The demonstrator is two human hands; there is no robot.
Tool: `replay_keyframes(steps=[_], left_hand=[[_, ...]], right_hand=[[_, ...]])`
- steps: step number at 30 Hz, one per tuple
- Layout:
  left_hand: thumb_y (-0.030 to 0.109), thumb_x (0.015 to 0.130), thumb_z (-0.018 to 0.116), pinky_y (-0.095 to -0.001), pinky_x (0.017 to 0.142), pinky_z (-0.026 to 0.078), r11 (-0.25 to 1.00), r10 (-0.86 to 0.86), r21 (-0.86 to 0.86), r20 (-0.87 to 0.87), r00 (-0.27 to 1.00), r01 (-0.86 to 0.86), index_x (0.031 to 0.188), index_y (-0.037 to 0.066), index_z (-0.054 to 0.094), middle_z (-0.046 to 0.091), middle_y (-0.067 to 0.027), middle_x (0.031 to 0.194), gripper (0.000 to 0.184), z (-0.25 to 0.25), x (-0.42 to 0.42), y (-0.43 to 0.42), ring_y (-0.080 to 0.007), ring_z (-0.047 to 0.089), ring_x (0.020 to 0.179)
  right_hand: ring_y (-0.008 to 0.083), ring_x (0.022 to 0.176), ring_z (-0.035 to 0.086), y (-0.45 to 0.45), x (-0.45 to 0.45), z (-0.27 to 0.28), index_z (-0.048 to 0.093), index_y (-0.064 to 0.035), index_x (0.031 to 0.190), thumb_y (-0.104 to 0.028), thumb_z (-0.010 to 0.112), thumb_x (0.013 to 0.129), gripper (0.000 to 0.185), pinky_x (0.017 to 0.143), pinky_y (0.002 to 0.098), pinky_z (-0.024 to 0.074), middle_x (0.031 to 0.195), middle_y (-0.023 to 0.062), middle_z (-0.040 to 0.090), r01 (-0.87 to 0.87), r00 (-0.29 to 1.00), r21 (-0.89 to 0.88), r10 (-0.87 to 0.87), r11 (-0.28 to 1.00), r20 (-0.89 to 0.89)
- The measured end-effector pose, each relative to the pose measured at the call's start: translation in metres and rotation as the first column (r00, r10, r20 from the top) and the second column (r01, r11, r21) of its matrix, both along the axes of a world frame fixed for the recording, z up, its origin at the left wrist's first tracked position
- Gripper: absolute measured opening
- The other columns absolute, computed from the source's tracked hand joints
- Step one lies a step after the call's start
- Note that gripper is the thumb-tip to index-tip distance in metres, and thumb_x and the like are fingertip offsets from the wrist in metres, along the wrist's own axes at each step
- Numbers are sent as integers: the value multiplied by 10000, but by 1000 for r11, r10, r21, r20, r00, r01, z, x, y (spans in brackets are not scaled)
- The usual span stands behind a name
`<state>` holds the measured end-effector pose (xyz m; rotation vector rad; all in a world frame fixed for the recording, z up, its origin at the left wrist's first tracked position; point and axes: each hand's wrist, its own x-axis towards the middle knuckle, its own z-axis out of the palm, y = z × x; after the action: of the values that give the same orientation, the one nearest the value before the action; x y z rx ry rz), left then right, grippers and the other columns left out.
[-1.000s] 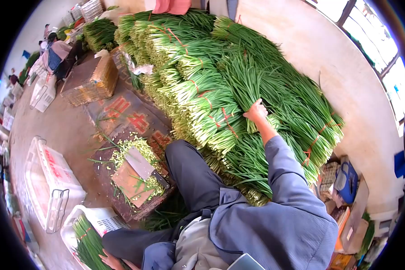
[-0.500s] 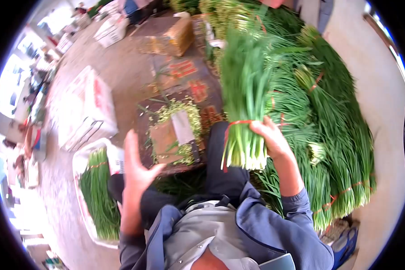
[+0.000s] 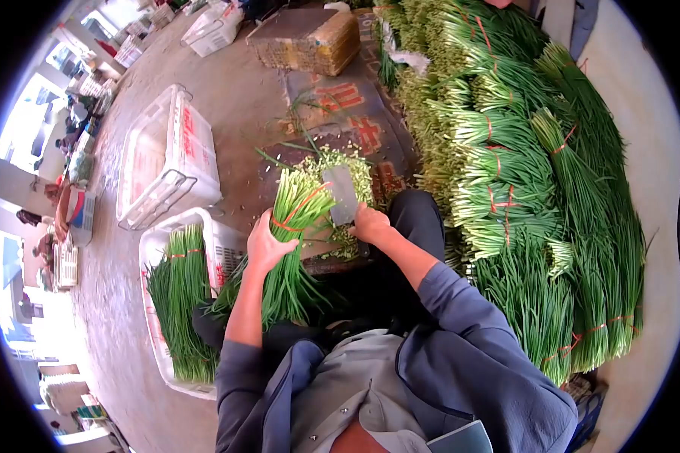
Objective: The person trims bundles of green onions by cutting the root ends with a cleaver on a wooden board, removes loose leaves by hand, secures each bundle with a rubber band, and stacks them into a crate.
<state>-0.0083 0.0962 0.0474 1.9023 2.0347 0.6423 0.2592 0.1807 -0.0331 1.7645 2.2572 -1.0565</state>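
A large stack of banded green stalks (image 3: 506,189) rises to the right, and the person's right knee (image 3: 417,214) stands between it and the chopping board (image 3: 321,243). Chopped stem pieces (image 3: 361,167) lie around the board. To the left are 2 white crates, the nearer (image 3: 230,251) holding more bundles, the farther (image 3: 201,151) just beyond. The left hand (image 3: 264,246), forearm pointing forward, grasps 1 bundle (image 3: 298,200), pale ends up, over the board's left side. The right hand (image 3: 370,224) reaches inward, fingers curled around the knife (image 3: 342,198) at its handle end.
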Motion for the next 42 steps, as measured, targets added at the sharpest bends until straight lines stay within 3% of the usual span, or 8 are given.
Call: replay_keyframes(steps=[4,8,11,15,18,29,32,42], left_hand=[[381,572,911,-464,1000,509,950,13,-309,-67,998,-33,1453,80,450,618,-233,1289,1038,-44,-21,10,-403,620,1176],[418,624,907,-470,1071,466,933,-81,-350,12,997,80,1501,53,416,574,-259,1373,1069,-52,-39,14,-424,579,1252],[484,815,800,-449,1163,369,945,112,-326,367,923,15,1494,-39,429,473,-289,1505,934,-52,-46,36,-420,503,1363],[439,925,711,-414,1127,412,939,205,-320,221,953,-128,1450,-59,488,553,-286,1433,757,-41,-19,61,-357,551,1340],[584,870,684,-433,1121,409,926,202,-318,-36,979,-203,1447,-36,501,629,-272,1331,867,-37,8,65,-391,564,1301],[432,668,911,-442,1133,406,939,68,-343,109,992,-26,1558,-60,254,456,-304,1498,1211,-52,3,62,-408,486,1373],[427,589,950,-438,1137,401,937,16,-346,-91,996,-47,1548,-69,233,466,-297,1485,1296,-42,23,67,-395,491,1367],[444,570,968,-443,959,508,943,101,-240,-453,886,-230,1465,-48,351,587,-191,1312,1194,-56,69,78,-338,606,1178]], right_hand=[[406,1153,652,-1,-7,-25,399,57,1289,-289,769,841,677,969,471,536,1170,289,655,103,994,46,-104,994,17],[172,464,556,4,26,-2,551,20,1036,-88,599,887,191,468,341,481,629,90,568,232,609,-387,-444,892,-657],[161,486,568,-10,40,21,509,-4,1067,-177,622,955,235,472,349,471,652,77,576,362,755,-18,-304,932,-581],[223,552,631,-31,54,61,505,-39,1125,-261,639,969,303,508,390,493,715,119,631,397,684,-262,-474,879,-554],[147,497,572,-42,60,61,525,-40,1139,-239,627,988,270,464,331,459,654,63,594,377,659,-277,-467,884,-590],[108,524,548,-42,63,61,544,-39,1185,-204,646,987,278,506,312,468,673,44,593,348,581,-323,-473,880,-663],[395,752,679,-43,57,54,538,-38,1194,-179,671,966,299,676,454,523,802,182,672,367,675,90,-199,926,-710],[432,840,677,-48,29,40,517,-62,1065,-204,610,953,203,724,519,549,929,213,686,143,875,444,96,885,-475]])
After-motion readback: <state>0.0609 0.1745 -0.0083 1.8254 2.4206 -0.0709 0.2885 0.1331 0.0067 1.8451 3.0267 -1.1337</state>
